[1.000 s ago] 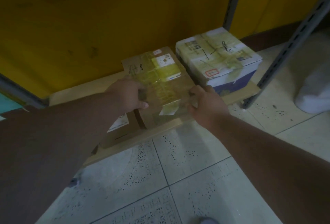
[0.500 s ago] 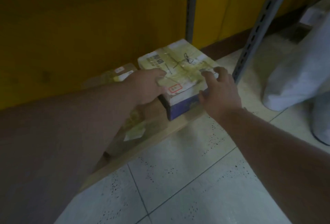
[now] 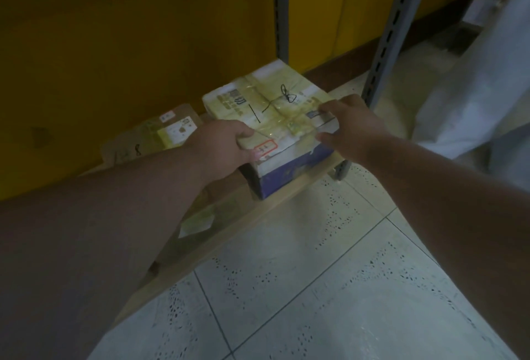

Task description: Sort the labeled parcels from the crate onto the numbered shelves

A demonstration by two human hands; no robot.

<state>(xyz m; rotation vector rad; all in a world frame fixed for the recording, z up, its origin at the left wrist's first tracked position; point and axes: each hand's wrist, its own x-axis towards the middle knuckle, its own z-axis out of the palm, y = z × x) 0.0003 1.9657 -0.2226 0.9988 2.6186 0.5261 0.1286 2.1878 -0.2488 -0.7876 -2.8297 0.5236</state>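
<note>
Left hand (image 3: pixel 226 144): fingers (image 3: pixel 245 133) curled over the near left edge of the white and blue cardboard parcel (image 3: pixel 272 113), thumb (image 3: pixel 253 155) pressed against its near side beside a red-bordered stamp (image 3: pixel 266 148). Right hand (image 3: pixel 351 127): fingers (image 3: pixel 329 107) hooked over the right top edge of the same parcel, thumb (image 3: pixel 325 137) against the right side wall. Gripped on both flanks, then, with neither hand spread flat.

Parcel bound crosswise in yellowed clear tape; handwritten black marks on the top face, reading roughly as a stroke, a dash and an 8. Upper part of the sides white, lower band blue. Seated at the right end of the low pale wooden shelf board (image 3: pixel 289 196), near corner close to the board's front edge. Cannot tell whether fully resting or slightly raised.

Just left of it, on the same board and partly behind the left forearm: flat brown cardboard parcel (image 3: pixel 155 138) with white labels, yellow tape and a handwritten 8. Gap or contact between the two parcels hidden by the left hand.

Grey slotted metal shelf upright (image 3: pixel 393 29) standing just right of the white parcel, a second grey upright (image 3: pixel 279 6) behind it. Yellow wall (image 3: pixel 129 29) at the back with a dark brown skirting (image 3: pixel 344 64). White speckled floor tiles (image 3: pixel 301 288) in front of the board. Large white sack (image 3: pixel 473 87) on the floor at far right, well apart from the parcels.
</note>
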